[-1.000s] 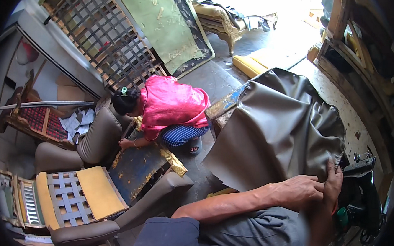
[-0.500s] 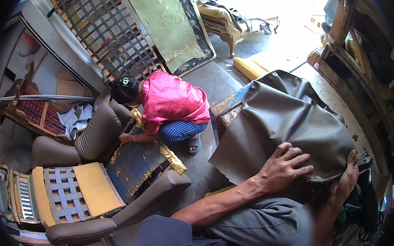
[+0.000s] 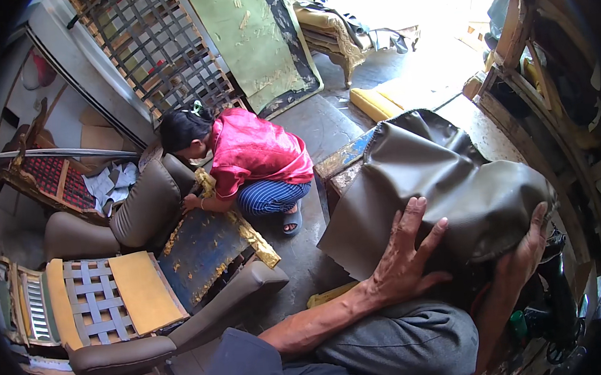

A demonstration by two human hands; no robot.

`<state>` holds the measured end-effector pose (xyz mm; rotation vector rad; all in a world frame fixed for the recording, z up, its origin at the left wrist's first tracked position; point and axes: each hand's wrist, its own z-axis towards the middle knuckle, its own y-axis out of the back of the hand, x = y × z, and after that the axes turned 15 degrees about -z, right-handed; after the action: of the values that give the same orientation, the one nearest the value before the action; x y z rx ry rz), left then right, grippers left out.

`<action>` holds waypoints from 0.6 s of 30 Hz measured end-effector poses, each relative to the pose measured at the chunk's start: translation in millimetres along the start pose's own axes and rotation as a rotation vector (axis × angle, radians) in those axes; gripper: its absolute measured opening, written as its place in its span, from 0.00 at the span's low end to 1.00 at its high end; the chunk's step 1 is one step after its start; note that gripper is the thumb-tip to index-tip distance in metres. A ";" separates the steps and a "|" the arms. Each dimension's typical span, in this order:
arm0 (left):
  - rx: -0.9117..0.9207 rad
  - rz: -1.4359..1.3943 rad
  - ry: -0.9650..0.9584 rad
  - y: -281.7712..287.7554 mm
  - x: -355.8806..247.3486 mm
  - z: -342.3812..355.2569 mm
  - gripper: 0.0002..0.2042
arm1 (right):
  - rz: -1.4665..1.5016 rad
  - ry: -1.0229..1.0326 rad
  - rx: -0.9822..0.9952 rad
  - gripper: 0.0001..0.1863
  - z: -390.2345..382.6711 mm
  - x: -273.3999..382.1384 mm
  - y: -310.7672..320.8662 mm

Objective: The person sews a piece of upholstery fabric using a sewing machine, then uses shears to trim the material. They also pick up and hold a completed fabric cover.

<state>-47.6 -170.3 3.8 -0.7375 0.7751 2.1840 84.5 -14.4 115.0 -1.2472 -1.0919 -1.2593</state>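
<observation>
A brown leatherette cover [image 3: 439, 178] with a sewn edge lies draped over a bench in front of me. My left hand [image 3: 406, 257] rests on its near part, fingers spread and pressing on the material. At the cover's right edge, my right hand [image 3: 524, 248] grips the seamed border; part of its fingers is hidden. Under the right side of the cover, a dark machine with a wheel [image 3: 554, 330], resembling a sewing machine, partly shows.
A person in a pink shirt [image 3: 259, 148] squats at the left, working on a brown armchair [image 3: 214, 249] lying with its underside exposed. Yellow foam [image 3: 375, 103] lies on the floor beyond. Wooden frames [image 3: 540, 122] stand at the right. A webbed frame [image 3: 158, 51] leans at the back.
My left hand has turned fingers upward and spread, shifting left on the cover. My right hand has moved slightly up, and the cover's right side now bulges higher. The squatting person leans forward slightly.
</observation>
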 end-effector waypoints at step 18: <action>-0.151 0.000 -0.033 91.2 -33.9 35.8 0.27 | -0.827 0.947 0.323 0.22 -15.4 -11.6 29.1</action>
<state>-106.0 -212.2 78.6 -0.7743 0.5986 2.2673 111.7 -31.3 101.2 0.1675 -1.0135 -1.8806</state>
